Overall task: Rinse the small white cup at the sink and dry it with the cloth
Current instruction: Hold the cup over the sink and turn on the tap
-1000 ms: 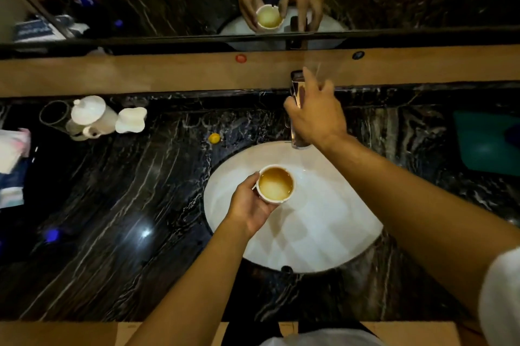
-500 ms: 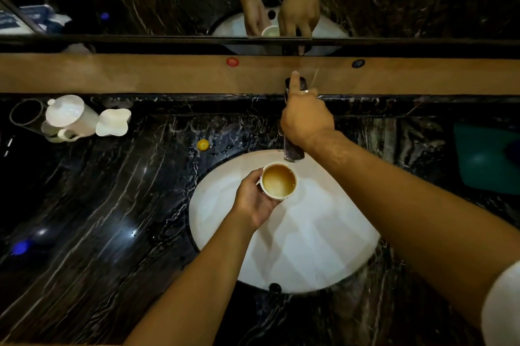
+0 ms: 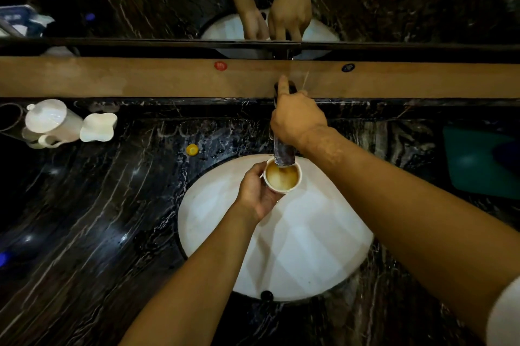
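Observation:
My left hand (image 3: 257, 193) grips the small white cup (image 3: 282, 177), upright, over the far part of the white sink basin (image 3: 304, 255). Brownish liquid fills the cup. The chrome tap spout (image 3: 283, 152) ends right over the cup's rim, and water seems to fall into the cup. My right hand (image 3: 298, 117) is closed on the tap handle at the back, forefinger pointing up along it. A teal cloth (image 3: 484, 162) lies on the counter at the far right.
A white lidded pot (image 3: 52, 123) and a small white dish (image 3: 98, 127) stand at the counter's back left. A yellow cap (image 3: 192, 149) lies near the basin. Black marble counter (image 3: 98, 219) surrounds the sink; a mirror runs along the back.
My left hand has carried the cup back until it sits under the spout. My right hand has settled onto the tap handle, and the liquid in the cup now looks stirred.

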